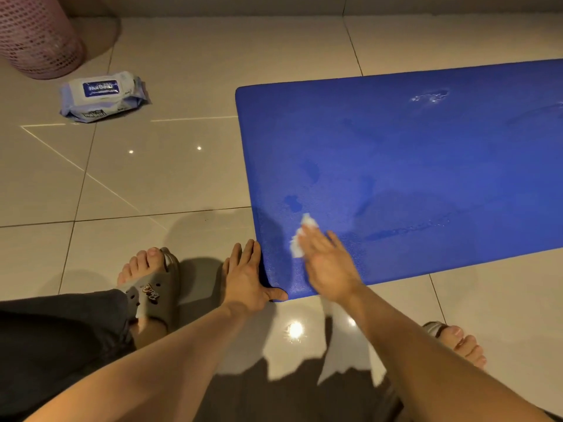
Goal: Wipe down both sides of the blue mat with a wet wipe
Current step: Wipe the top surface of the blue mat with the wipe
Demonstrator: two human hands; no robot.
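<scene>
Floor tiles (152, 178) bear blue mat (426, 162), wipe (300, 239) under right hand (329, 266).

Both bare forearms reach forward from bottom of view. Left hand (248, 278) flat, fingers straight, lying along mat (396, 162) edge, thumb on its near corner. Right hand (330, 266) palm down, fingers straight, slightly spread, pressing wipe (300, 239) onto mat.

glossy glazed floor tiles (182, 184) mirror lights, the blue mat (426, 178) looks finely pebbled and damp-streaked, the basket (36, 35) perforated plastic.
</scene>
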